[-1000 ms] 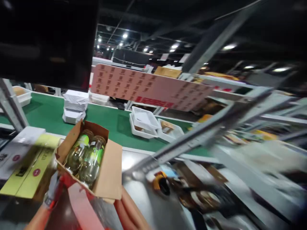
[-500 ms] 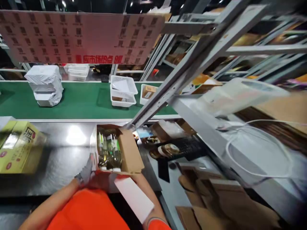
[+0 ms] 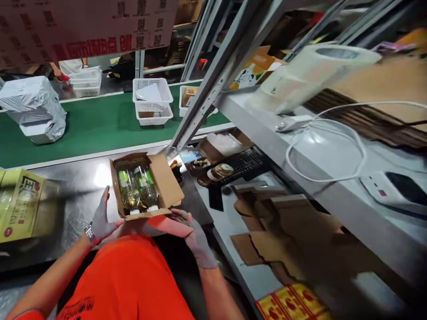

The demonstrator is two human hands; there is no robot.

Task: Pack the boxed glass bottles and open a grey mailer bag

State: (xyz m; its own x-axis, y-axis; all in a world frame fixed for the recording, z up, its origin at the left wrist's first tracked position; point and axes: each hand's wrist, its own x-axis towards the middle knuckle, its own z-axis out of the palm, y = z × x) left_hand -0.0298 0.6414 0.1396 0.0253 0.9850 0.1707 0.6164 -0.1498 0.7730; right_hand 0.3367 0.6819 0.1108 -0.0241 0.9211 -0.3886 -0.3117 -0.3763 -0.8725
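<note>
Yellow box (image 3: pixel 20 204), bench's (image 3: pixel 80 211) left end: cut off by picture's left edge; bottles (image 3: pixel 128 189), carton (image 3: pixel 167 178) near bench's right end: label print too small to read; keyboard (image 3: pixel 248 161): partly hidden by container (image 3: pixel 220 172); plastic roll (image 3: pixel 296 80), shelf's (image 3: pixel 333 153) far end: blurred; sign (image 3: pixel 103 18): top cut off

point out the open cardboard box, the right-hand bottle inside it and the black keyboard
open cardboard box (image 3: pixel 166 180): head view, on its folded-out flap
right-hand bottle (image 3: pixel 147 188): head view, on its clear body
black keyboard (image 3: pixel 248 161): head view, on its keys
</note>
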